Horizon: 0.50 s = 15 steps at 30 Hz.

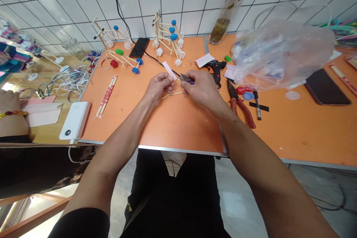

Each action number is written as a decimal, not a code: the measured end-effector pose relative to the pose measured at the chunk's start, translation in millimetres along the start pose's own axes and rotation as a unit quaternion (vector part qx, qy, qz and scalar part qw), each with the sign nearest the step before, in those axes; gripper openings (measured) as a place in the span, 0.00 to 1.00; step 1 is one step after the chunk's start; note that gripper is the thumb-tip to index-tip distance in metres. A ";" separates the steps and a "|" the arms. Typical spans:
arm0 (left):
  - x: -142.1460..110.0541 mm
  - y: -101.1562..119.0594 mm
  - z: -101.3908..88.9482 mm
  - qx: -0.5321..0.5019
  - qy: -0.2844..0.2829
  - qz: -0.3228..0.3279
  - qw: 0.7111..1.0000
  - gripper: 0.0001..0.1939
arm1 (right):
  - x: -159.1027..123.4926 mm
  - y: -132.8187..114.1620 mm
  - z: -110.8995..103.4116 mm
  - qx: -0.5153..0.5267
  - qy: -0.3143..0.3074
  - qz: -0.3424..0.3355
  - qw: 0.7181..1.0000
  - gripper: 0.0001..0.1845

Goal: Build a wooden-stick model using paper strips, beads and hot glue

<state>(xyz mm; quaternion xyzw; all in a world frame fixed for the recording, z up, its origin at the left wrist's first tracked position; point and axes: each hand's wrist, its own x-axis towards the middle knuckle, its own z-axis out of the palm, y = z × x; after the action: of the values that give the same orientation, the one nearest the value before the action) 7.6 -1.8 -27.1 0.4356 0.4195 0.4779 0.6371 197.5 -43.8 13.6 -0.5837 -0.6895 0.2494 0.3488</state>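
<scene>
Above the orange laminate desk (156, 126), small steel snips (184, 78) sit beside a white paper strip (169, 70).
Left hand (158, 87) fingers pinch the strip; right hand (202, 89) fingers curl shut around the snips; thin wooden sticks (171, 95) lie just below.

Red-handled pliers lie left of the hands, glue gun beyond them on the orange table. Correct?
Wrong side. The head view shows the red-handled pliers to the right of the left hand and right hand, not left. The glue gun beyond them on the orange table stands as stated.
</scene>
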 end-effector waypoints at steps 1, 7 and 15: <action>0.2 0.1 -0.2 -0.005 0.003 -0.003 1.000 0.20 | -0.2 -0.7 -0.1 -0.002 -0.002 0.000 1.000 0.10; 0.5 -0.2 -0.1 -0.028 0.008 -0.013 0.999 0.17 | -0.5 -0.7 1.3 0.000 -0.012 -0.009 1.000 0.08; 0.7 -0.9 -0.6 -0.028 0.005 -0.012 1.000 0.17 | 0.9 5.8 3.9 0.004 0.010 -0.015 1.000 0.06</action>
<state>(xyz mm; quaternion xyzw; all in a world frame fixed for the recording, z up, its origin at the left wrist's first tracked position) 7.4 -1.2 -28.1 0.4099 0.4142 0.4846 0.6524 198.1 -41.5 6.9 -0.5749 -0.6934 0.2407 0.3617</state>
